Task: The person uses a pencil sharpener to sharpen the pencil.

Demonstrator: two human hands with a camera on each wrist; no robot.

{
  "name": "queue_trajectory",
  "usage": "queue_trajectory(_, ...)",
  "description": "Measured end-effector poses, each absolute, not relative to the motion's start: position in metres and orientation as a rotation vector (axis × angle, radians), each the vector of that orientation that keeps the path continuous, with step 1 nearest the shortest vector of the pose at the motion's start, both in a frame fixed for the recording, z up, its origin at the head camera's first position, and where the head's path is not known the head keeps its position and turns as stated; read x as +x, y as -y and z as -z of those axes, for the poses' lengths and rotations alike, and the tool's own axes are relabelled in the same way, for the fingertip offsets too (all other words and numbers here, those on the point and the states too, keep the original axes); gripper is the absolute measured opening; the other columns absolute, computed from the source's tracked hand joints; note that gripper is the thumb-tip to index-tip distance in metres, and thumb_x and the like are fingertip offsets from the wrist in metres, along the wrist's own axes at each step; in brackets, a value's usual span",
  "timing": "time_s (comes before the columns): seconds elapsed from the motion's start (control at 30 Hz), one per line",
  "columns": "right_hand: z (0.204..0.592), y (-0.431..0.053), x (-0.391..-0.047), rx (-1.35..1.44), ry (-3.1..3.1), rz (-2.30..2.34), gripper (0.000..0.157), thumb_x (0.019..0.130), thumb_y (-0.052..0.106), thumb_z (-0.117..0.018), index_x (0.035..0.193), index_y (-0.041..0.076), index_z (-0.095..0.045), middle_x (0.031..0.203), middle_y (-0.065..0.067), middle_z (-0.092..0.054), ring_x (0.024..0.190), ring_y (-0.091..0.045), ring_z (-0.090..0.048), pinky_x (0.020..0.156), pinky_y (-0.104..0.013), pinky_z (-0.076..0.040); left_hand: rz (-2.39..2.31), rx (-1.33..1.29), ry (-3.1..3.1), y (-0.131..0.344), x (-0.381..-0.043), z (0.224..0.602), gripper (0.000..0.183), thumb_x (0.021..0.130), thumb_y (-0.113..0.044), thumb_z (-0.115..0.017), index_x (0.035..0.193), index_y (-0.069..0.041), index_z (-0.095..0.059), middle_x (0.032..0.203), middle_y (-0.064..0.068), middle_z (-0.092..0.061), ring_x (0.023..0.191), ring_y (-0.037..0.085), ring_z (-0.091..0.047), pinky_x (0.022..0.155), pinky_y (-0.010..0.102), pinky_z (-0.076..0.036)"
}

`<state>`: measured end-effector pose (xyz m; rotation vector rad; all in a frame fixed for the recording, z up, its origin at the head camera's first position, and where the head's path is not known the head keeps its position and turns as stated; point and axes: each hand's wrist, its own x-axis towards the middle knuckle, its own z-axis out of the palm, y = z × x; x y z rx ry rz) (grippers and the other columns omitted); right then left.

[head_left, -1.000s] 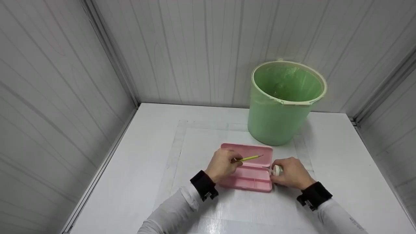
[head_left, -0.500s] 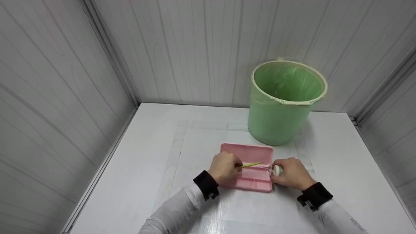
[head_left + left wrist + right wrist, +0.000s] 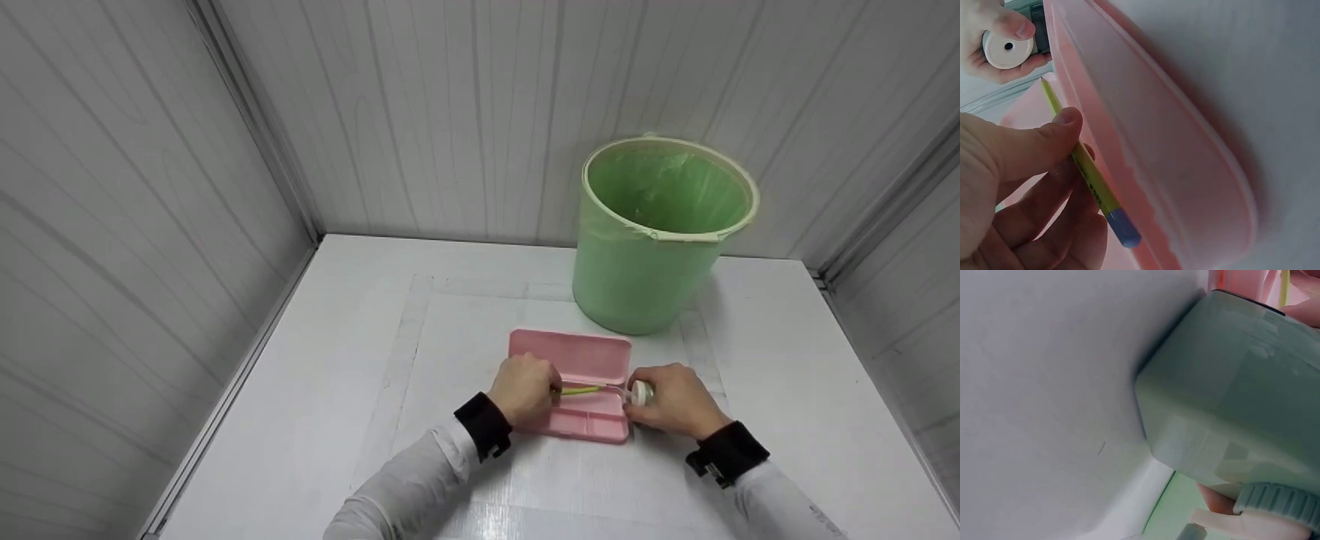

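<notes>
My left hand (image 3: pixel 521 388) pinches a yellow-green pencil (image 3: pixel 1090 174) with a blue end between thumb and fingers. Its tip points toward the hole in the round white face of a pencil sharpener (image 3: pixel 1008 50), a short gap apart. My right hand (image 3: pixel 670 397) grips this sharpener; in the right wrist view its grey-green body (image 3: pixel 1230 394) meets the table, and a crank (image 3: pixel 1264 523) shows at one end. Between the hands lies an opened pink pencil case (image 3: pixel 571 356), lid toward the back. The left hand hides the case's left part.
A tall green bin (image 3: pixel 637 285) with a pale rim and a liner stands behind the case. Strips of clear tape mark the white table (image 3: pixel 360 300). Panelled walls (image 3: pixel 450 112) close off the back and both sides.
The left hand has lowered and moved slightly right with the pencil. The pencil now lies nearly level, its tip closer to the sharpener. My right hand and the sharpener have stayed put.
</notes>
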<state>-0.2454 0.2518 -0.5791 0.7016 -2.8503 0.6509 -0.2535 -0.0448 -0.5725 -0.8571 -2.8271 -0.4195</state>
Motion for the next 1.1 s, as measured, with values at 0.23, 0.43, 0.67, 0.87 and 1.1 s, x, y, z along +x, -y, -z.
queue_trajectory(0.23,0.578,-0.251,-0.245,0.701,2.858,-0.644,0.022,0.078,0.036,-0.091,0.089,0.020,-0.079,0.069,0.014,-0.065,0.066,-0.003,-0.054,0.065,-0.027,-0.045,0.367,-0.849,2.865,0.043,-0.254,0.578,0.013,0.088,-0.020,-0.089,0.078,-0.027,-0.088,0.075,-0.012,-0.082,0.065,0.011,-0.072,0.061,0.033,-0.060)
queue_trajectory(0.43,0.579,-0.252,-0.245,0.697,2.862,-0.658,0.022,0.078,0.036,-0.092,0.088,0.021,-0.078,0.068,0.014,-0.065,0.065,-0.002,-0.053,0.063,-0.026,-0.043,0.360,-0.849,2.903,0.042,-0.255,0.581,0.010,0.087,-0.020,-0.089,0.081,-0.028,-0.090,0.079,-0.011,-0.084,0.068,0.016,-0.076,0.062,0.035,-0.061)
queue_trajectory(0.67,0.580,-0.253,-0.245,0.729,2.835,-0.668,0.022,0.078,0.034,-0.092,0.088,0.021,-0.078,0.069,0.015,-0.065,0.065,0.000,-0.051,0.063,-0.024,-0.043,0.309,-0.878,2.878,0.041,-0.257,0.580,0.010,0.086,-0.021,-0.090,0.080,-0.030,-0.090,0.076,-0.013,-0.082,0.068,0.014,-0.076,0.062,0.032,-0.061)
queue_trajectory(0.87,0.574,-0.256,-0.247,0.752,2.902,-0.677,0.032,0.073,0.038,-0.097,0.092,0.021,-0.078,0.074,0.013,-0.068,0.070,-0.002,-0.055,0.067,-0.027,-0.047,0.353,-0.905,2.866,0.042,-0.259,0.580,0.008,0.089,-0.020,-0.090,0.085,-0.027,-0.091,0.080,-0.011,-0.084,0.070,0.012,-0.077,0.065,0.030,-0.062)
queue_trajectory(1.1,0.561,-0.262,-0.254,0.901,3.057,-0.776,0.053,0.069,0.024,-0.098,0.115,0.013,-0.073,0.098,0.002,-0.076,0.086,-0.008,-0.063,0.073,-0.026,-0.051,0.417,-0.940,2.847,0.046,-0.258,0.580,0.015,0.093,-0.018,-0.084,0.078,-0.020,-0.084,0.072,-0.009,-0.077,0.064,0.004,-0.058,0.063,0.025,-0.054)
